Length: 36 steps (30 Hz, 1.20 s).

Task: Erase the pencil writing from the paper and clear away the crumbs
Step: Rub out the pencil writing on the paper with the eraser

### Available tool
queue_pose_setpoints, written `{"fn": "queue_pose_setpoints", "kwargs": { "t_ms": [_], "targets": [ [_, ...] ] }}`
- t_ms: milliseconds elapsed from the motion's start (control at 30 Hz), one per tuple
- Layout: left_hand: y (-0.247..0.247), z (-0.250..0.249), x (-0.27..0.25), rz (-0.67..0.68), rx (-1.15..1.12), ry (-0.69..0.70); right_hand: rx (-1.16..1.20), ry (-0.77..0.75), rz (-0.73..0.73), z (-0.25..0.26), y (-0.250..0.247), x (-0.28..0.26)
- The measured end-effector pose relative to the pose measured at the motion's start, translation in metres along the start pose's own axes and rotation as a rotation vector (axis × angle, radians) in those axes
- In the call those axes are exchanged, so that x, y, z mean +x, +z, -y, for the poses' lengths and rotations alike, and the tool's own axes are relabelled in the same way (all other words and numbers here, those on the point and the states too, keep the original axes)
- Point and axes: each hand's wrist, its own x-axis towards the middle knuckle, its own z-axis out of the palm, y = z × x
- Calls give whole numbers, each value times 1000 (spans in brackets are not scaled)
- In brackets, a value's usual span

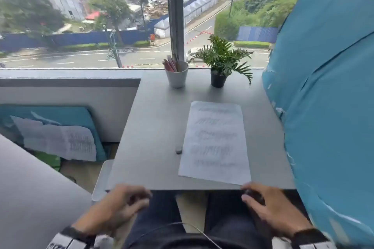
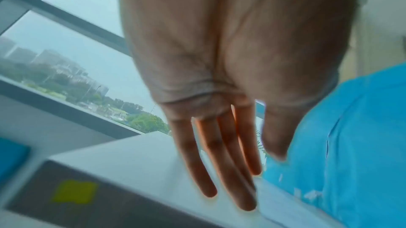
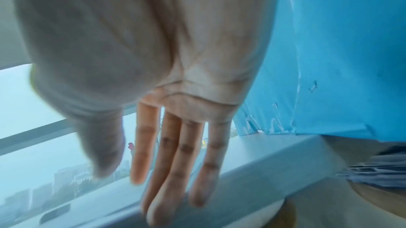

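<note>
A white sheet of paper [image 1: 214,143] with several rows of faint pencil writing lies on the right half of the grey table [image 1: 151,127]. A small grey eraser [image 1: 179,150] sits just left of the sheet. Both hands hover below the table's near edge, over my lap. My left hand [image 1: 139,200] holds nothing, its fingers loosely bent. My right hand [image 1: 250,194] is just under the sheet's near right corner, also holding nothing. In the wrist views, the left hand's fingers [image 2: 219,171] and the right hand's fingers [image 3: 175,171] stretch out towards the table edge.
A white cup of pencils [image 1: 177,76] and a small potted plant [image 1: 219,76] stand at the table's far edge by the window. A large blue cushion [image 1: 327,97] presses in along the right side. Loose written sheets [image 1: 58,141] lie on the floor at left.
</note>
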Motion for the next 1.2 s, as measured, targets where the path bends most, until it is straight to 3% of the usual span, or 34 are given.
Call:
{"fn": "queue_pose_setpoints", "kwargs": {
  "t_ms": [67, 133, 200, 300, 400, 567, 667, 867, 1067, 1200],
  "targets": [
    [-4, -14, 14, -300, -54, 105, 48, -11, -197, -4, -4, 7],
    [-7, -12, 37, -471, 7, 158, -19, -36, -379, -14, -9, 24],
    [-2, 1, 57, -451, 156, 120, -72, -42, -485, -26, -7, 42],
    [6, 28, 75, -303, 350, -4, -99, -23, -531, -42, -2, 54],
    [20, 47, 79, -266, 499, -57, -120, -6, -513, -51, 8, 55],
    [29, 51, 80, -322, 598, -57, -216, 42, -490, -47, 19, 52],
    [32, 49, 81, -350, 619, -56, -214, -17, -463, -11, 22, 57],
    [34, 45, 79, -381, 627, -72, -268, -198, -168, 88, 47, 105],
    [35, 45, 79, -400, 618, -67, -491, -139, -58, 142, 73, 164],
    [35, 45, 78, -382, 635, -75, -481, -109, -49, 148, 72, 171]
  ]
}}
